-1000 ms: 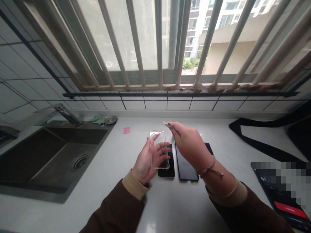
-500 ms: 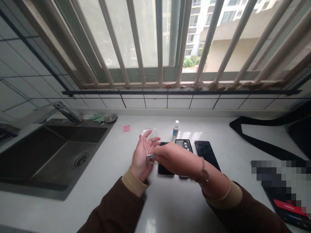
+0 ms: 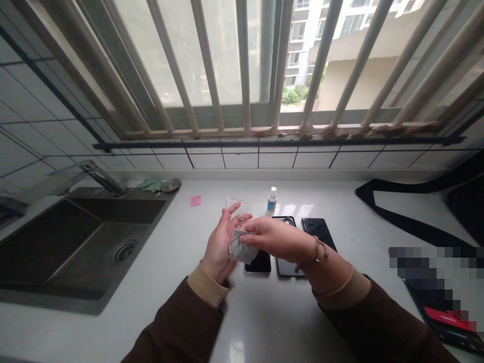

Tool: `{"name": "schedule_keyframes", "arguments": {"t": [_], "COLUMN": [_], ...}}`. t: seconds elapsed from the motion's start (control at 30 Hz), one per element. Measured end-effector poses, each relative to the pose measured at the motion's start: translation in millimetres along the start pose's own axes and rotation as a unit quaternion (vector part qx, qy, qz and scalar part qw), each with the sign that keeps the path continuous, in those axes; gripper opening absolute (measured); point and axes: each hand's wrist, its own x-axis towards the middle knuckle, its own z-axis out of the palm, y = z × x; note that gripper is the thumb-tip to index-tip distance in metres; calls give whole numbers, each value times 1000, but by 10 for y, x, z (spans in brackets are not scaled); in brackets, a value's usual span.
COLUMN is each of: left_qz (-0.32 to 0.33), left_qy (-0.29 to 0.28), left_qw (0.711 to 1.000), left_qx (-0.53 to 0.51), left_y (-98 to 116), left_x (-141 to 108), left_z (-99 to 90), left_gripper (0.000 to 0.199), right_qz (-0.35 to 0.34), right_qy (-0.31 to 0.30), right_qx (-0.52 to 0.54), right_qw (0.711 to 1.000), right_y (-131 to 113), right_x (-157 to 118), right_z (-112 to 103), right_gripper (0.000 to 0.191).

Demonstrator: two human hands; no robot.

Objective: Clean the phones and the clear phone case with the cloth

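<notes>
My left hand (image 3: pixel 218 245) holds a clear phone case (image 3: pixel 236 204) upright, its fingers behind and around it. My right hand (image 3: pixel 260 233) pinches a grey cloth (image 3: pixel 242 247), which lies against the lower part of the case and hides it. Below and behind my hands a black phone (image 3: pixel 259 263) rests on the counter. Beside it is a dark-edged phone or phone case (image 3: pixel 288 269) with a camera block, partly covered by my right wrist. Another black phone (image 3: pixel 320 233) lies farther right.
A small spray bottle (image 3: pixel 271 200) stands behind the phones on the white counter (image 3: pixel 159 272). A pink note (image 3: pixel 195 201) lies left of it. The sink (image 3: pixel 94 242) with its tap (image 3: pixel 102 177) is at left; a black strap (image 3: pixel 408 219) lies at right.
The grey cloth, barely visible before under my right hand, now hangs spread over the lower case. My right hand has turned and risen slightly. My left hand keeps its hold.
</notes>
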Motion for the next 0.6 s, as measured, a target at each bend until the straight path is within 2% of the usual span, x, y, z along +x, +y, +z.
{"name": "schedule_keyframes", "arguments": {"t": [0.07, 0.17, 0.23, 0.33, 0.37, 0.43, 0.5, 0.57, 0.6], "left_qz": [5, 5, 1, 10, 10, -4, -27, -39, -41], "left_qy": [0, 5, 7, 5, -2, -16, -22, -19, -23], "left_qw": [1000, 1000, 1000, 1000, 999, 999, 999, 999, 999], "left_qx": [11, 15, 5, -28, -35, -34, -22, -17, -19], "left_y": [1, -1, -4, -14, -18, -25, -32, -42, -49], "left_x": [-6, -9, -4, 10, 14, 18, 16, 12, 10], "left_z": [6, 15, 17, 13, 11, 4, -2, -3, 0], "left_gripper": [52, 53, 51, 42, 40, 40, 43, 45, 45], "right_qz": [21, 73, 102, 99, 86, 49, 12, -14, -25], "right_qy": [-3, -12, -6, 47, 94, 228, 368, 443, 443], "right_qx": [148, 343, 407, 430, 418, 341, 185, -2, -88], "right_qw": [989, 936, 908, 896, 899, 910, 911, 896, 892], "right_y": [48, 75, 72, 71, 74, 83, 90, 97, 106], "right_x": [21, 40, 55, 84, 91, 90, 66, 39, 33], "right_z": [56, 125, 142, 100, 67, -18, -101, -140, -134], "right_gripper": [24, 23, 23, 23, 25, 29, 33, 35, 35]}}
